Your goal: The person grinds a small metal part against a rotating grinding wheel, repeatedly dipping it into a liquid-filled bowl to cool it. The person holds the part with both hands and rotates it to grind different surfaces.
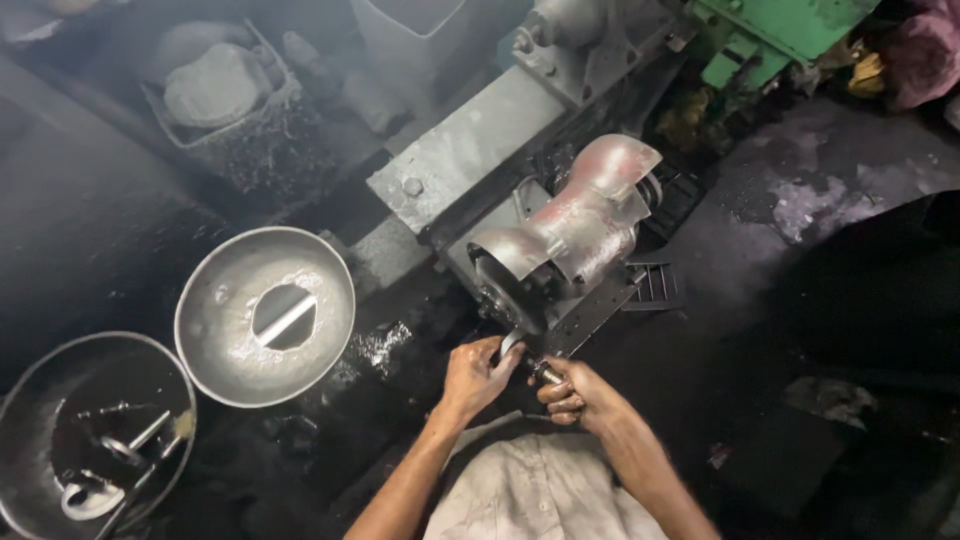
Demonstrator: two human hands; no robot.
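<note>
A grey bench grinder (580,225) with a dark round wheel (505,295) stands on a metal base in the middle. My left hand (478,375) and my right hand (572,392) are both closed on a small metal piece (525,355) held just below the wheel's lower edge. The left fingers pinch its bright end next to the wheel. The right fist grips its other end, which looks brass-coloured. Whether the piece touches the wheel I cannot tell.
A shallow silver metal pan (330,345) with a hole in its middle lies to the left. A darker pan (40,380) holding several small metal parts sits at the bottom left. A green machine (770,35) stands at the top right. Dark grimy floor surrounds everything.
</note>
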